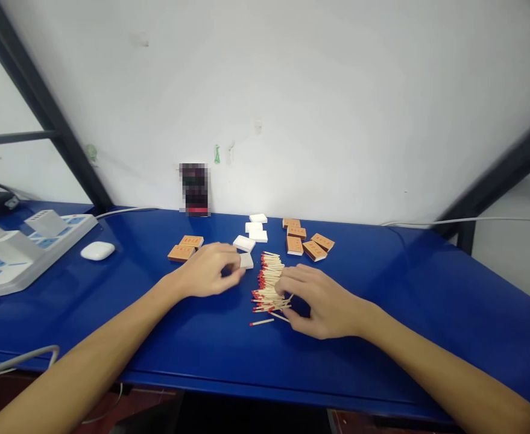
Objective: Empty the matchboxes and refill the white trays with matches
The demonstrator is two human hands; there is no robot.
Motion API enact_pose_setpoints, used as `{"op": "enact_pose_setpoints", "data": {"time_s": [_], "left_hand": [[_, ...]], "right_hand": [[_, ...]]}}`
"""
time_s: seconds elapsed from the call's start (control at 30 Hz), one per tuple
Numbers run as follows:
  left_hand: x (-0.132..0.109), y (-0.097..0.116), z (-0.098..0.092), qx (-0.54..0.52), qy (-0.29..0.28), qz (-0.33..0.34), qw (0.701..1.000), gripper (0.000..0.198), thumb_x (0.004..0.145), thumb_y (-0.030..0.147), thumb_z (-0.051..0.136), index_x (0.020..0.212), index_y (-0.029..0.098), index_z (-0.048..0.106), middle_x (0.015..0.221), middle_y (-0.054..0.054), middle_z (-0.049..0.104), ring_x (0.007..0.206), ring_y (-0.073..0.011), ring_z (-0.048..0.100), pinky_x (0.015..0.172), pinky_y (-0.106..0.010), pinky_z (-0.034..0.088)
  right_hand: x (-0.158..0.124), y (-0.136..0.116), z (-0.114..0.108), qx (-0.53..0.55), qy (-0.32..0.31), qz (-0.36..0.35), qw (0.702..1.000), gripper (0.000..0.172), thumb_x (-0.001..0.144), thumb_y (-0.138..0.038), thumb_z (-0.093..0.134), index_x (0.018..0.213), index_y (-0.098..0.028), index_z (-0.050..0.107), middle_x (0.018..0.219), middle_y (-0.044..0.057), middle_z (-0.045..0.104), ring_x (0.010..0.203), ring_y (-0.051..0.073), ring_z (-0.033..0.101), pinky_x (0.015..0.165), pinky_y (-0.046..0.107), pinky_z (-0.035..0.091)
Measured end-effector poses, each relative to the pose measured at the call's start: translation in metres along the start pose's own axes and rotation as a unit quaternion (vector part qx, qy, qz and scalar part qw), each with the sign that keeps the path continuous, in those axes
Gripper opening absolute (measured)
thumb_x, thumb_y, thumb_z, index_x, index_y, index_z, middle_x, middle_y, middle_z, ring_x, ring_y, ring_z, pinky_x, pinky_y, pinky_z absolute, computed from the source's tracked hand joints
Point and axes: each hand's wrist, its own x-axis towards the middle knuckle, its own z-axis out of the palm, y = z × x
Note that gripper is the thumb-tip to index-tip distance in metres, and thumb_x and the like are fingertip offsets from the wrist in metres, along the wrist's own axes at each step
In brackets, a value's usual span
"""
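Red-tipped matches [267, 274] lie in a dense pile on the blue table, heads mostly toward the left. My right hand [314, 298] reaches into the pile's right side, its fingers curled and thumb bent round some match ends; its fingertips are partly hidden. Below the pile lies a single match [261, 322]. My left hand [213, 268] has its fingers bent at a white matchbox tray [246, 260], thumb at the tray's lower edge. More white trays [245, 243] lie behind. Orange matchbox sleeves [294, 245] are grouped at the right, and two sleeves [181, 252] sit beside my left hand.
A white power strip [61, 241] with plugged-in chargers runs along the left, next to a small white case [97, 251]. Against the wall stands a blurred dark box [195, 190]. Grey cables [29, 355] cross the table's edges, and black metal bars [72, 144] flank it.
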Motion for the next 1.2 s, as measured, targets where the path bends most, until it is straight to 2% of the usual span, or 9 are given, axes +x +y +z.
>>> {"op": "enact_pose_setpoints", "data": {"time_s": [0.13, 0.23, 0.5, 0.6, 0.7, 0.83, 1.03, 1.13, 1.2], "left_hand": [[-0.003, 0.020, -0.004, -0.076, -0.138, -0.007, 0.988, 0.041, 0.080, 0.047, 0.067, 0.059, 0.017, 0.050, 0.055, 0.004, 0.051, 0.049, -0.0080, 0.042, 0.050, -0.025, 0.029], [-0.004, 0.028, 0.001, -0.092, -0.181, 0.002, 0.979, 0.051, 0.072, 0.058, 0.073, 0.057, 0.017, 0.049, 0.053, 0.005, 0.050, 0.046, -0.0068, 0.038, 0.049, -0.025, 0.027], [-0.004, 0.026, 0.012, -0.093, -0.153, 0.024, 0.984, 0.045, 0.075, 0.046, 0.072, 0.058, 0.017, 0.043, 0.054, 0.006, 0.046, 0.049, -0.0071, 0.037, 0.051, -0.025, 0.026], [-0.004, 0.029, 0.012, -0.105, -0.141, 0.033, 0.984, 0.050, 0.076, 0.051, 0.071, 0.058, 0.017, 0.038, 0.053, 0.006, 0.042, 0.049, -0.0070, 0.033, 0.051, -0.025, 0.025], [-0.004, 0.038, 0.015, -0.118, -0.129, 0.067, 0.982, 0.061, 0.068, 0.061, 0.075, 0.059, 0.018, 0.032, 0.053, 0.007, 0.036, 0.049, -0.0075, 0.028, 0.051, -0.027, 0.023], [-0.004, 0.047, 0.020, -0.114, -0.130, 0.110, 0.979, 0.057, 0.069, 0.046, 0.076, 0.058, 0.018, 0.028, 0.053, 0.007, 0.034, 0.051, -0.0087, 0.028, 0.052, -0.028, 0.023], [-0.002, 0.041, 0.015, -0.086, -0.110, 0.091, 0.986, 0.034, 0.079, 0.026, 0.061, 0.061, 0.019, 0.033, 0.054, 0.005, 0.040, 0.052, -0.0101, 0.034, 0.054, -0.029, 0.026], [-0.001, 0.038, 0.010, -0.078, -0.111, 0.074, 0.988, 0.034, 0.084, 0.030, 0.058, 0.061, 0.018, 0.035, 0.054, 0.005, 0.041, 0.051, -0.0099, 0.034, 0.054, -0.028, 0.026], [-0.001, 0.037, 0.008, -0.069, -0.122, 0.070, 0.988, 0.041, 0.079, 0.039, 0.064, 0.061, 0.018, 0.034, 0.055, 0.005, 0.042, 0.051, -0.0098, 0.033, 0.053, -0.028, 0.025]], "right_hand": [[-0.003, 0.010, -0.018, -0.016, -0.049, 0.068, 0.996, 0.010, 0.078, -0.021, 0.061, 0.079, -0.019, 0.051, 0.072, -0.001, 0.052, 0.067, 0.014, 0.044, 0.064, 0.028, 0.032], [-0.004, 0.011, -0.022, -0.012, -0.082, 0.098, 0.992, 0.021, 0.078, -0.035, 0.069, 0.081, -0.019, 0.055, 0.073, -0.002, 0.054, 0.066, 0.014, 0.045, 0.062, 0.028, 0.031], [-0.002, 0.006, -0.017, -0.049, -0.108, 0.094, 0.988, 0.052, 0.068, -0.067, 0.075, 0.077, -0.019, 0.056, 0.072, -0.001, 0.057, 0.062, 0.014, 0.044, 0.061, 0.029, 0.030], [-0.002, 0.006, -0.015, -0.053, -0.114, 0.091, 0.988, 0.046, 0.072, -0.060, 0.074, 0.079, -0.019, 0.057, 0.074, -0.001, 0.059, 0.063, 0.014, 0.046, 0.063, 0.029, 0.031], [-0.002, 0.005, -0.015, -0.043, -0.115, 0.093, 0.988, 0.035, 0.075, -0.050, 0.073, 0.079, -0.018, 0.059, 0.075, 0.000, 0.061, 0.065, 0.015, 0.050, 0.064, 0.029, 0.033], [-0.002, 0.005, -0.015, -0.019, -0.111, 0.088, 0.990, 0.025, 0.076, -0.040, 0.072, 0.077, -0.018, 0.059, 0.075, 0.000, 0.063, 0.067, 0.015, 0.052, 0.065, 0.029, 0.035], [-0.002, 0.005, -0.016, 0.045, -0.109, 0.098, 0.988, 0.021, 0.076, -0.027, 0.070, 0.072, -0.019, 0.051, 0.072, -0.002, 0.058, 0.064, 0.012, 0.050, 0.058, 0.025, 0.034], [-0.002, 0.005, -0.016, 0.077, -0.109, 0.098, 0.986, 0.019, 0.078, -0.021, 0.068, 0.077, -0.019, 0.048, 0.072, -0.003, 0.056, 0.062, 0.011, 0.048, 0.056, 0.024, 0.034], [-0.002, 0.006, -0.015, 0.083, -0.107, 0.099, 0.986, 0.017, 0.079, -0.019, 0.066, 0.082, -0.020, 0.049, 0.074, -0.003, 0.057, 0.063, 0.010, 0.049, 0.057, 0.024, 0.034]]}}
